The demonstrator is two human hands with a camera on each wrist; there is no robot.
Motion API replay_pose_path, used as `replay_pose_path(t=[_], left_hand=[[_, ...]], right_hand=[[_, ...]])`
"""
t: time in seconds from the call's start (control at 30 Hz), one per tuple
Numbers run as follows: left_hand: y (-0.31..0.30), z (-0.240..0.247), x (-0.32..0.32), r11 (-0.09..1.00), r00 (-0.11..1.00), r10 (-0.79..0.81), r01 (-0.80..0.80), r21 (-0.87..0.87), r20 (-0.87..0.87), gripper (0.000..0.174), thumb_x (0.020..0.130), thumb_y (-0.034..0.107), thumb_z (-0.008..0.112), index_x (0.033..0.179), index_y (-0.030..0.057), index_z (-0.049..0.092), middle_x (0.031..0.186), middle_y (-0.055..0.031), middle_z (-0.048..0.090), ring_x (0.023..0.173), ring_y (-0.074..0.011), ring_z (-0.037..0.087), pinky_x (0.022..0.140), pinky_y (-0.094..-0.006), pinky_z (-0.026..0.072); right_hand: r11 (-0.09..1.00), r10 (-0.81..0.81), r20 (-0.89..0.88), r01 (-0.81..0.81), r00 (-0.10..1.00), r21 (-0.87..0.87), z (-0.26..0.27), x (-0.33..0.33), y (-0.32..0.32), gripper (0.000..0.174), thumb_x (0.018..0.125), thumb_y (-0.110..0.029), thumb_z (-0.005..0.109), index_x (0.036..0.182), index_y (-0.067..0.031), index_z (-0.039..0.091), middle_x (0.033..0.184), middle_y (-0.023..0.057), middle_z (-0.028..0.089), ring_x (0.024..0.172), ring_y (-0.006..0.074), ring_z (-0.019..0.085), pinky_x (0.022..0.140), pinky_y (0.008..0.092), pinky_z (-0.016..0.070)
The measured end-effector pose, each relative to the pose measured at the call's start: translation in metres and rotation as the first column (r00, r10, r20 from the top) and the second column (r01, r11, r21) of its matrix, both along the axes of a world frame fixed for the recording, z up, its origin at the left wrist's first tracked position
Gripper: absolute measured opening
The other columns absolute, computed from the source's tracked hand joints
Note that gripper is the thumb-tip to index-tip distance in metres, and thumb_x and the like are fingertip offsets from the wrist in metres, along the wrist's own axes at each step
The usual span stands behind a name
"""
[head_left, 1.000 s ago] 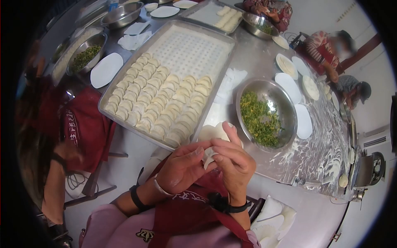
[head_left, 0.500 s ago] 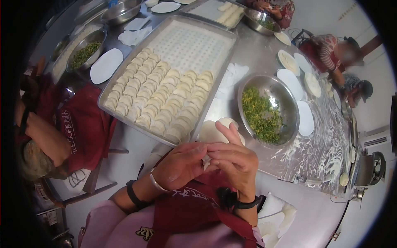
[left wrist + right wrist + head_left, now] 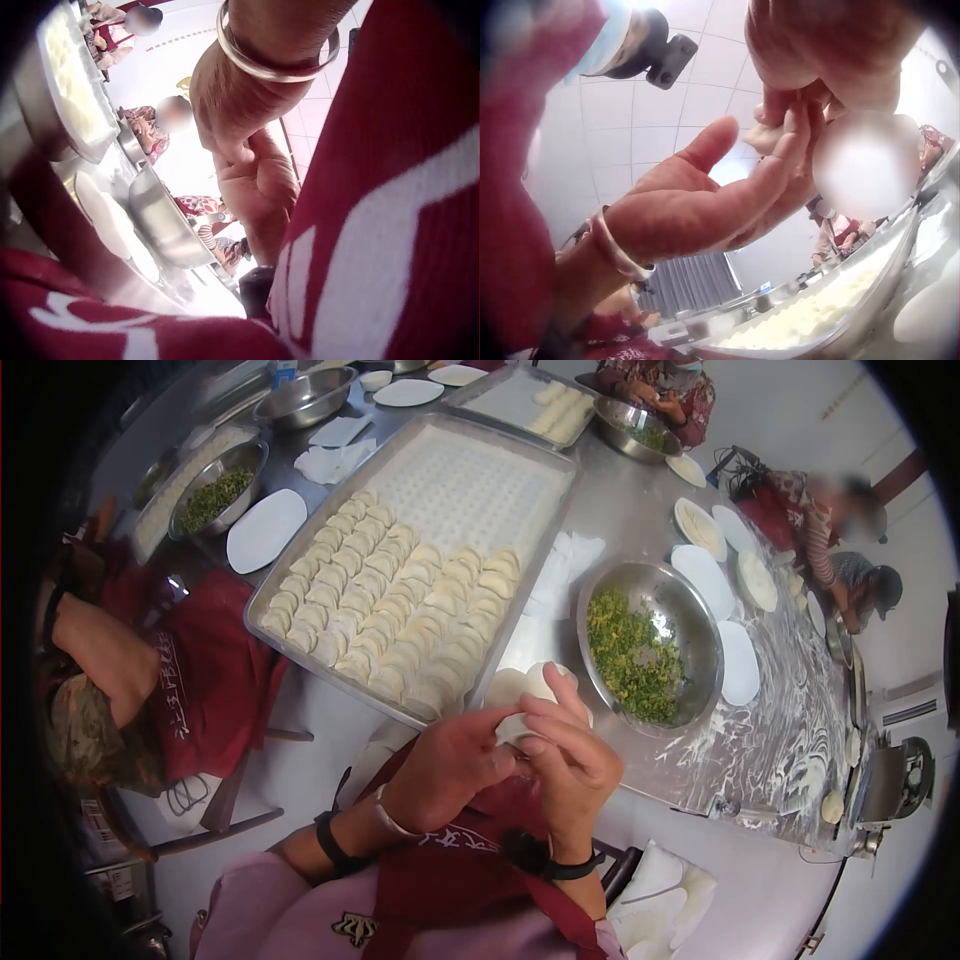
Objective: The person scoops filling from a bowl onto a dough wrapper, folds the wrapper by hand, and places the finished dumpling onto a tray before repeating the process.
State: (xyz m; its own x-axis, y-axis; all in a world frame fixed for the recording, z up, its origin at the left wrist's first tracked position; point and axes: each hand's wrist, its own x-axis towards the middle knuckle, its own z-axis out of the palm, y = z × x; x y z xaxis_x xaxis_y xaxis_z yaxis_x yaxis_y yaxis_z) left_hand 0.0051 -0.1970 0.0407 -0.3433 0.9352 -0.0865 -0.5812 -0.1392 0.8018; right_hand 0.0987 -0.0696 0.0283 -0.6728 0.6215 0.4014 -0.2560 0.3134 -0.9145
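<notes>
In the head view, a small white piece of folded dough [image 3: 514, 730] is held between both hands, low at the table's near edge. The left hand [image 3: 445, 765] grips its left side, and the right hand [image 3: 575, 765] pinches its right side with thumb and fingers. Seen from the right wrist, the dough [image 3: 763, 140] pokes out between the fingertips of the left hand [image 3: 697, 206] and the right hand [image 3: 825, 52]. The left wrist view shows the left hand [image 3: 244, 105] against the right hand [image 3: 259, 187], the dough hidden. Round wrappers [image 3: 506, 688] lie just beyond the fingers.
A metal tray [image 3: 570, 490] of dumplings [image 3: 400, 600] stands ahead-left. On the right is a steel bowl [image 3: 706, 660] of green and yellow filling [image 3: 632, 645], with white plates [image 3: 740, 665] beyond. Other people are around the table, one close at left beside a red apron [image 3: 215, 670].
The left hand has turned, its thumb now lower, and more of the dough shows above the fingertips. At left, the neighbouring person's arm has shifted.
</notes>
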Motion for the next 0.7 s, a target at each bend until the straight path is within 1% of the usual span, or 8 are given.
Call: replay_pose_path(t=[0.07, 0.1, 0.2, 0.3, 0.37, 0.47, 0.57, 0.7], left_hand=[[-0.004, -0.007, 0.003, 0.991, 0.999, 0.036, -0.040, -0.126, -0.030, 0.045, 0.099, 0.005, 0.053, 0.141, -0.0056, 0.042, 0.131, -0.0126, 0.054, 0.121, -0.0198, 0.055, 0.104, -0.0343, 0.0479], [-0.003, -0.007, 0.003, 0.993, 0.999, 0.042, -0.045, -0.106, -0.031, 0.045, 0.099, 0.004, 0.053, 0.141, -0.0052, 0.042, 0.131, -0.0128, 0.055, 0.121, -0.0196, 0.056, 0.103, -0.0338, 0.0484], [-0.001, -0.008, 0.003, 0.996, 0.998, 0.057, -0.060, -0.067, -0.038, 0.043, 0.099, 0.003, 0.052, 0.140, -0.0044, 0.045, 0.130, -0.0129, 0.056, 0.118, -0.0189, 0.058, 0.101, -0.0328, 0.0496], [0.000, -0.010, 0.005, 0.992, 0.994, 0.082, -0.088, -0.088, -0.069, 0.041, 0.098, 0.003, 0.052, 0.139, -0.0041, 0.047, 0.127, -0.0119, 0.058, 0.114, -0.0177, 0.059, 0.100, -0.0320, 0.0503], [0.000, -0.007, 0.006, 0.985, 0.989, 0.113, -0.124, -0.117, -0.097, 0.040, 0.098, 0.003, 0.052, 0.137, -0.0043, 0.049, 0.123, -0.0105, 0.061, 0.111, -0.0160, 0.061, 0.097, -0.0304, 0.0509], [-0.003, -0.007, 0.003, 0.966, 0.963, 0.081, -0.139, -0.216, -0.256, 0.040, 0.097, 0.004, 0.053, 0.136, -0.0045, 0.050, 0.116, -0.0089, 0.064, 0.105, -0.0130, 0.062, 0.091, -0.0279, 0.0512], [-0.004, -0.019, 0.002, 0.981, 0.966, 0.071, -0.113, -0.160, -0.250, 0.040, 0.096, 0.005, 0.055, 0.135, -0.0036, 0.052, 0.112, -0.0071, 0.065, 0.101, -0.0107, 0.061, 0.087, -0.0264, 0.0508], [-0.004, -0.011, 0.000, 0.980, 0.956, 0.015, -0.073, -0.186, -0.293, 0.038, 0.096, 0.007, 0.055, 0.133, -0.0029, 0.054, 0.111, -0.0063, 0.065, 0.099, -0.0110, 0.062, 0.087, -0.0268, 0.0511]], right_hand=[[1.000, -0.005, 0.010, 0.005, 1.000, -0.012, 0.003, -0.003, -0.004, 0.012, 0.079, -0.001, 0.072, 0.091, 0.0003, 0.074, 0.101, 0.0144, 0.074, 0.124, 0.0375, 0.058, 0.114, 0.0548, 0.0310], [1.000, -0.008, 0.018, 0.009, 1.000, -0.018, 0.004, -0.003, -0.005, 0.012, 0.079, -0.001, 0.072, 0.091, 0.0002, 0.074, 0.101, 0.0144, 0.074, 0.124, 0.0377, 0.058, 0.114, 0.0550, 0.0313], [0.992, 0.026, 0.001, -0.025, 1.000, 0.127, -0.006, 0.000, 0.003, 0.014, 0.078, -0.002, 0.073, 0.093, 0.0000, 0.074, 0.102, 0.0148, 0.074, 0.123, 0.0383, 0.059, 0.114, 0.0543, 0.0320], [0.990, 0.026, -0.009, -0.025, 1.000, 0.141, -0.006, 0.000, 0.003, 0.014, 0.078, -0.003, 0.074, 0.092, -0.0007, 0.074, 0.102, 0.0141, 0.074, 0.122, 0.0388, 0.060, 0.113, 0.0535, 0.0330], [0.995, 0.000, 0.033, -0.003, 0.999, 0.100, -0.002, 0.000, 0.000, 0.013, 0.078, -0.003, 0.074, 0.091, -0.0014, 0.074, 0.102, 0.0134, 0.074, 0.121, 0.0383, 0.060, 0.113, 0.0533, 0.0339], [0.996, -0.011, 0.058, 0.006, 0.998, 0.088, 0.003, -0.001, -0.002, 0.011, 0.078, -0.003, 0.074, 0.089, -0.0018, 0.074, 0.102, 0.0125, 0.074, 0.121, 0.0375, 0.060, 0.112, 0.0536, 0.0349], [0.988, 0.029, 0.060, -0.038, 0.998, 0.147, 0.000, 0.001, 0.001, 0.010, 0.079, -0.003, 0.073, 0.088, -0.0018, 0.073, 0.102, 0.0124, 0.074, 0.121, 0.0369, 0.061, 0.112, 0.0538, 0.0357], [0.977, 0.070, 0.065, -0.082, 0.995, 0.198, -0.003, 0.003, 0.005, 0.009, 0.080, -0.003, 0.072, 0.089, -0.0019, 0.073, 0.103, 0.0124, 0.074, 0.120, 0.0368, 0.061, 0.111, 0.0542, 0.0367]])
